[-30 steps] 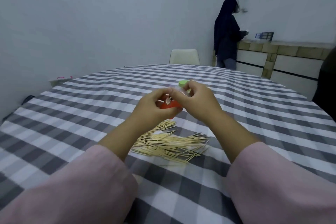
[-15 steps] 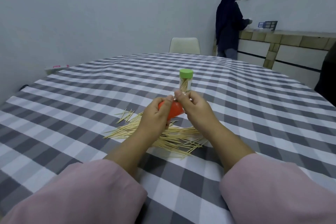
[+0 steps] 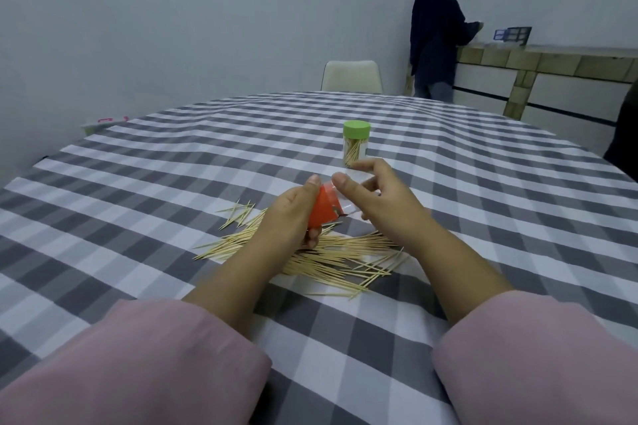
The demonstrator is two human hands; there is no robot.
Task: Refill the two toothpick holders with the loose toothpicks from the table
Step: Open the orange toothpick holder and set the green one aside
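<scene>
Head view: the left hand (image 3: 293, 214) has its grip curled round the orange lid (image 3: 322, 212), while the right hand (image 3: 383, 203) grasps the clear holder (image 3: 348, 198), both held above the loose toothpicks (image 3: 331, 257) on the checked bench (image 3: 172, 183). Farther back, the green-lidded holder (image 3: 356, 144) stands upright.

Toothpicks (image 3: 310, 254) partly under hands (image 3: 341, 214)

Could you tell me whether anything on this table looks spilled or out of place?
Yes. A heap of loose toothpicks lies scattered across the checked tablecloth, under both hands, with a few stragglers fanned out to the left. The green-lidded holder stands upright behind them, toothpicks inside. The left hand grips the orange lid.
</scene>
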